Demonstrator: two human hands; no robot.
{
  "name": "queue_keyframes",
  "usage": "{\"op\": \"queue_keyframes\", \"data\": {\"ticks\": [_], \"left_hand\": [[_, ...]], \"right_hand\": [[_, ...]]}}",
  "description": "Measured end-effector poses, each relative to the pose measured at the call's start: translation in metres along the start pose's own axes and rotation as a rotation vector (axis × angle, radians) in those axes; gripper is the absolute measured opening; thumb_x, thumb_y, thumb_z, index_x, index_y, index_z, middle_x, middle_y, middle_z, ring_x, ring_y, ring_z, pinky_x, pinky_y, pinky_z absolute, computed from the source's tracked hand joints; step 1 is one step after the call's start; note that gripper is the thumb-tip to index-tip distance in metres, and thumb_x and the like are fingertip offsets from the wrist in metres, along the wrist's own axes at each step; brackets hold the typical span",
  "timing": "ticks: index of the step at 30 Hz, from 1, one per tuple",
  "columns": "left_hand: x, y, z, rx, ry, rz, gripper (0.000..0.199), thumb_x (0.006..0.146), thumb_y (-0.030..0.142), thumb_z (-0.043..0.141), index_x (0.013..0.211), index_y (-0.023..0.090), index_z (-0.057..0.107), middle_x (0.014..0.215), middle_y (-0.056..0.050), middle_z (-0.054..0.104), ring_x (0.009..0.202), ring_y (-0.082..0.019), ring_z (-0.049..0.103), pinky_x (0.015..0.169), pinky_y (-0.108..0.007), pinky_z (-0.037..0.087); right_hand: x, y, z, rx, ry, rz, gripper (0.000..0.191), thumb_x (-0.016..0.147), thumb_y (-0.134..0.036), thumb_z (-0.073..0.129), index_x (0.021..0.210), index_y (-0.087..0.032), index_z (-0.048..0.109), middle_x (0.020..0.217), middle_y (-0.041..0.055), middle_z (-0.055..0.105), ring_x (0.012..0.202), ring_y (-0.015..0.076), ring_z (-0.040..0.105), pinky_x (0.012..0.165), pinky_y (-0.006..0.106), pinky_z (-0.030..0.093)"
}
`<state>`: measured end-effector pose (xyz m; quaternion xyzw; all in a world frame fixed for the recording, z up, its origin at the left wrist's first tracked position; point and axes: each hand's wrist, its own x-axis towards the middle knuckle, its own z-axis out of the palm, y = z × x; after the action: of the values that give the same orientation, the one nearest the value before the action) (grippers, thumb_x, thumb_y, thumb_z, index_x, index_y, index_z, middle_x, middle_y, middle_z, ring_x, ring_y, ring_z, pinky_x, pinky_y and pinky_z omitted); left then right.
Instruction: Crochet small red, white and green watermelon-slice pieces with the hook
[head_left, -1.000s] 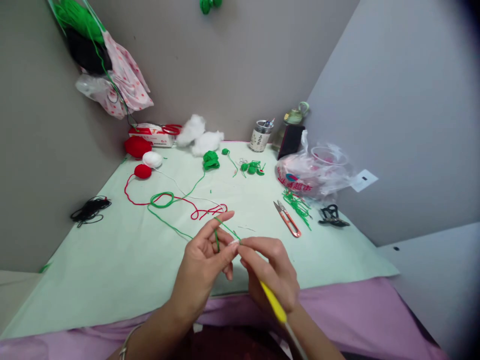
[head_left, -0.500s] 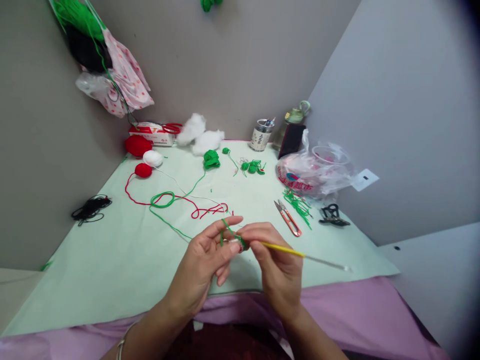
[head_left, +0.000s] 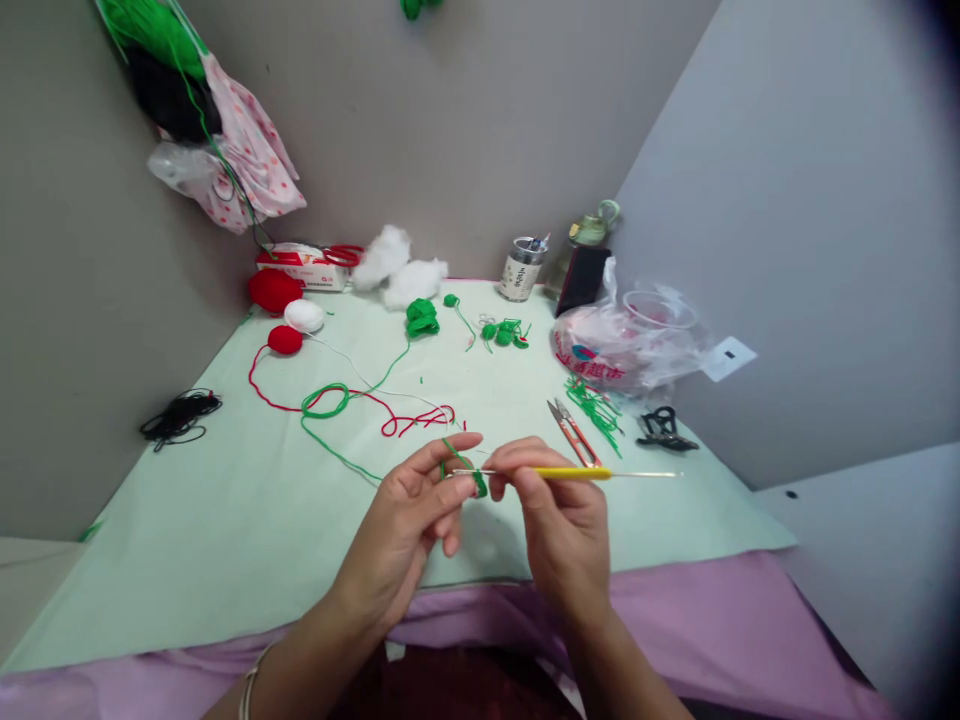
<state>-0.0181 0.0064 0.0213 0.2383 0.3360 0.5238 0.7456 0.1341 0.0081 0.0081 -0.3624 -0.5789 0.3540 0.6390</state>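
Between the thumb and fingers of my left hand is a small green crochet piece, with green yarn running up over the raised index finger. My right hand pinches a yellow-handled crochet hook, held nearly level. The hook's metal tip lies at the top of the green piece, near the left thumb. From my left hand the green yarn trails across the table, through a loop, to a green yarn ball.
Orange snips and green yarn scraps lie right of my hands. Behind are red yarn balls, white stuffing, a pen can and a plastic bag. Black yarn lies far left.
The hook has swung from slanting down to the right to nearly level, and its tip now shows at the left thumb. My right hand has shifted slightly right, away from the green piece.
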Motion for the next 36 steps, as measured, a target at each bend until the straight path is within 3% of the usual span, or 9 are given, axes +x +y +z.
{"op": "queue_keyframes", "data": {"ticks": [5, 9, 12, 22, 24, 27, 30, 33, 36], "left_hand": [[-0.002, -0.002, 0.003, 0.104, -0.003, 0.054, 0.034, 0.078, 0.022, 0.09, 0.111, 0.021, 0.085, 0.077, 0.003, 0.061, 0.051, -0.004, 0.046, 0.048, -0.017, 0.048], [-0.001, 0.002, 0.004, 0.122, -0.007, 0.058, 0.033, 0.077, 0.024, 0.09, 0.11, 0.02, 0.085, 0.082, 0.002, 0.062, 0.051, -0.003, 0.046, 0.048, -0.018, 0.047], [-0.002, 0.002, 0.003, 0.146, 0.004, 0.063, 0.034, 0.078, 0.026, 0.09, 0.111, 0.02, 0.084, 0.083, 0.001, 0.061, 0.051, -0.004, 0.046, 0.048, -0.019, 0.047], [-0.004, -0.008, -0.004, 0.327, 0.063, 0.217, 0.031, 0.084, 0.025, 0.085, 0.115, 0.026, 0.083, 0.08, 0.003, 0.061, 0.055, -0.006, 0.054, 0.053, -0.018, 0.046], [-0.004, -0.008, -0.002, 0.277, 0.058, 0.18, 0.043, 0.08, 0.026, 0.089, 0.121, 0.025, 0.08, 0.081, 0.004, 0.061, 0.051, -0.005, 0.05, 0.047, -0.017, 0.043], [-0.003, -0.004, 0.001, 0.09, -0.007, 0.005, 0.054, 0.077, 0.029, 0.091, 0.129, 0.021, 0.076, 0.066, 0.009, 0.051, 0.043, -0.002, 0.032, 0.038, -0.013, 0.034], [0.0, 0.003, 0.001, -0.049, -0.05, -0.119, 0.047, 0.079, 0.025, 0.09, 0.123, 0.013, 0.078, 0.055, 0.013, 0.039, 0.044, -0.002, 0.017, 0.036, -0.01, 0.026], [0.001, 0.007, 0.0, -0.066, -0.026, -0.072, 0.041, 0.08, 0.018, 0.089, 0.119, 0.015, 0.08, 0.061, 0.01, 0.048, 0.044, 0.0, 0.018, 0.035, -0.008, 0.025], [-0.001, 0.004, 0.002, 0.005, -0.038, -0.027, 0.043, 0.08, 0.019, 0.089, 0.121, 0.022, 0.08, 0.074, 0.007, 0.059, 0.041, 0.003, 0.026, 0.035, -0.008, 0.028]], "right_hand": [[0.001, 0.004, -0.001, 0.073, 0.009, 0.081, 0.016, 0.102, -0.027, 0.066, 0.099, -0.023, 0.08, 0.088, 0.0036, 0.075, 0.074, 0.0152, 0.068, 0.068, 0.028, 0.058], [0.003, 0.005, -0.005, 0.221, 0.01, 0.171, 0.021, 0.104, -0.032, 0.063, 0.095, -0.022, 0.078, 0.088, 0.0034, 0.075, 0.07, 0.014, 0.069, 0.064, 0.027, 0.059], [0.001, 0.002, -0.007, 0.183, -0.028, 0.142, 0.023, 0.107, -0.03, 0.057, 0.097, -0.022, 0.076, 0.091, 0.0034, 0.076, 0.073, 0.0141, 0.07, 0.067, 0.027, 0.059], [-0.008, -0.01, -0.01, -0.417, -0.172, -0.368, 0.025, 0.104, -0.009, 0.05, 0.116, -0.023, 0.068, 0.095, 0.0062, 0.076, 0.087, 0.0189, 0.073, 0.075, 0.033, 0.061], [-0.01, -0.004, -0.01, -0.539, -0.185, -0.481, 0.029, 0.102, -0.007, 0.053, 0.121, -0.023, 0.068, 0.098, 0.0078, 0.076, 0.089, 0.0198, 0.074, 0.075, 0.033, 0.062], [-0.012, 0.004, -0.01, -0.689, -0.17, -0.61, 0.033, 0.1, -0.007, 0.06, 0.126, -0.024, 0.072, 0.11, 0.0117, 0.075, 0.101, 0.023, 0.074, 0.08, 0.035, 0.063], [-0.01, 0.006, -0.009, -0.506, -0.077, -0.465, 0.028, 0.101, -0.009, 0.059, 0.118, -0.025, 0.075, 0.104, 0.0091, 0.075, 0.095, 0.0214, 0.072, 0.079, 0.035, 0.061], [-0.003, 0.002, -0.006, -0.148, -0.006, -0.192, 0.024, 0.105, -0.015, 0.054, 0.107, -0.026, 0.076, 0.089, 0.0034, 0.073, 0.077, 0.0171, 0.067, 0.069, 0.031, 0.058], [0.001, -0.001, -0.001, -0.032, -0.051, -0.094, 0.021, 0.105, -0.019, 0.057, 0.101, -0.025, 0.076, 0.09, 0.0039, 0.074, 0.08, 0.018, 0.069, 0.07, 0.032, 0.059]]}}
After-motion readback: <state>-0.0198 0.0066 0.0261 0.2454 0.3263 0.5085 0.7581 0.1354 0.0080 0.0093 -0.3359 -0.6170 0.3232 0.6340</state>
